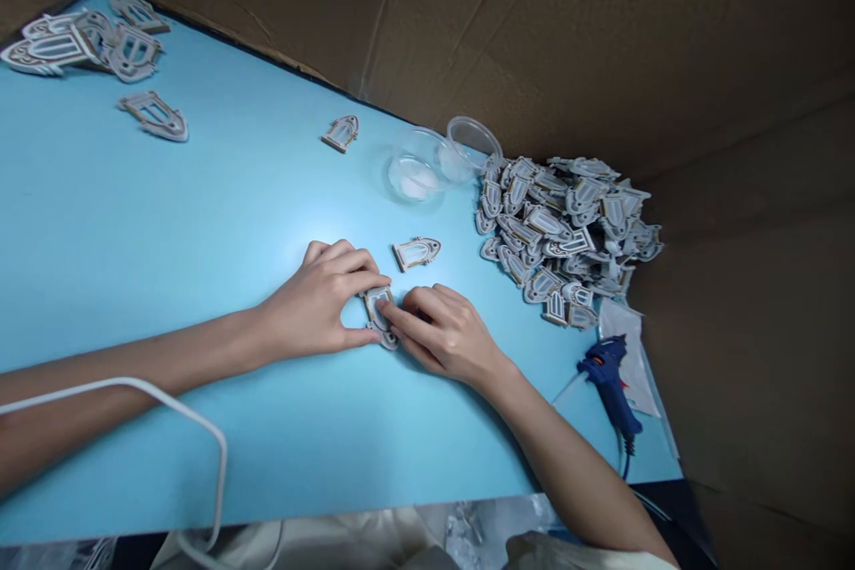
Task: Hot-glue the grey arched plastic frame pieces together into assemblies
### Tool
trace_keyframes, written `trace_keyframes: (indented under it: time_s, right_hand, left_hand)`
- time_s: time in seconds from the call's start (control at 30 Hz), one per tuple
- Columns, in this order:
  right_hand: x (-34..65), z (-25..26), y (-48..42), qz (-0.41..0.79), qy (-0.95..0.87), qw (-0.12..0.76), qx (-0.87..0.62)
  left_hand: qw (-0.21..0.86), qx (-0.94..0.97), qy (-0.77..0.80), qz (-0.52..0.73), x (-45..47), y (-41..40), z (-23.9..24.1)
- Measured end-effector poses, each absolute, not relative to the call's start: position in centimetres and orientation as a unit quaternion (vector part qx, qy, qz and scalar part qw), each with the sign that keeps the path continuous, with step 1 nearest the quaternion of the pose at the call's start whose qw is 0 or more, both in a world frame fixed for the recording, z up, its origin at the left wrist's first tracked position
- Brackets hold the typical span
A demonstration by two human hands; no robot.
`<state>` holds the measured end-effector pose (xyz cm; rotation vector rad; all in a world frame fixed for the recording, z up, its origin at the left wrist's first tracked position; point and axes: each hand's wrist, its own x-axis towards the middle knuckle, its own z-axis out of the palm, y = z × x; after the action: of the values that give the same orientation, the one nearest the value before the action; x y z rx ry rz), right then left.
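Note:
My left hand (324, 298) grips a small arched window-shaped piece (378, 307) between thumb and fingers, low over the blue table. My right hand (446, 329) reaches in from the other side, its index finger pressing on the middle of the same piece while the other fingers curl in. Whether the right hand holds anything under those curled fingers is hidden. Just beyond the hands lies a second arched window piece (416, 253). Farther back, another arched piece (341, 134) rests by itself.
A large heap of window pieces (548, 223) covers the right. Clear plastic cups (418, 169) stand at the back. A blue glue gun (611, 383) lies right of my arm. More pieces (86, 44) sit far left. Cardboard walls (468, 27) border the table; a white cable (153, 387) crosses the foreground.

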<state>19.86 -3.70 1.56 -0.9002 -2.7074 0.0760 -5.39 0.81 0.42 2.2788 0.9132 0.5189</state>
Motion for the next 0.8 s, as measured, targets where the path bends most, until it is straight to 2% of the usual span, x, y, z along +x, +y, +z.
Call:
trace_keyframes:
  time_s: [0.3,0.57,0.8]
  right_hand:
    - [19.67,1.38,-3.63,0.022,-0.932,0.149,-0.33]
    - [19.51,1.94,-3.44,0.026,-0.94,0.185,-0.285]
    - [20.37,1.54,-3.59,0.091,-0.924,0.215,-0.301]
  left_hand:
    - [0.308,0.865,0.346,0.194,-5.32,0.75,0.55]
    - [0.308,0.865,0.348,0.188,-5.32,0.79,0.61]
    - [0.305,0.865,0.346,0.196,-5.31,0.71,0.65]
